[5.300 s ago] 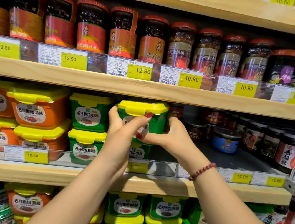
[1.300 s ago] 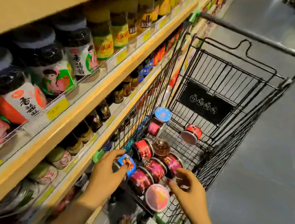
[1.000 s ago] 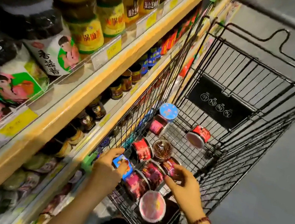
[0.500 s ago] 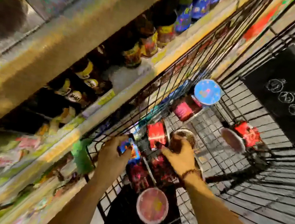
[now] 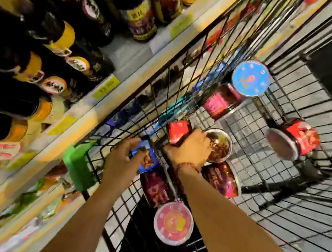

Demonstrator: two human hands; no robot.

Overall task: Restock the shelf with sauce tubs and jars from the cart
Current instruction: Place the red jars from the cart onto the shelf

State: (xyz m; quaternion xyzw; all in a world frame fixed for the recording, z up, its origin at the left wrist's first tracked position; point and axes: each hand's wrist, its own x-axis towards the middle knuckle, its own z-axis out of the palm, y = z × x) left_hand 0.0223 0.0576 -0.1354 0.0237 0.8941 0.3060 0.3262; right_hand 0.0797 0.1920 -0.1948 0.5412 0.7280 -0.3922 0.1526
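Observation:
I look steeply down into the black wire cart [image 5: 262, 177], which holds several sauce jars. My left hand [image 5: 123, 162] grips a small blue-labelled jar [image 5: 147, 158] near the cart's left wall. My right hand [image 5: 191, 150] curls over a red-labelled jar [image 5: 178, 131] beside an upturned jar showing dark sauce [image 5: 219, 147]. Around them lie dark purple-labelled jars [image 5: 155, 188], a pink-lidded jar [image 5: 174, 223], a blue-lidded jar [image 5: 250, 78] and a red jar on its side [image 5: 292, 139]. The picture is motion-blurred.
The wooden shelf edge [image 5: 88, 112] with yellow price tags runs diagonally at left, tight against the cart. Dark sauce bottles [image 5: 47, 57] fill it. A green plastic corner guard [image 5: 78, 164] caps the cart's near left corner. Grey floor shows through the cart's mesh.
My head has dropped closer over the cart. My right hand moved left from the purple jars to the red-labelled jar. My left hand still holds the blue jar.

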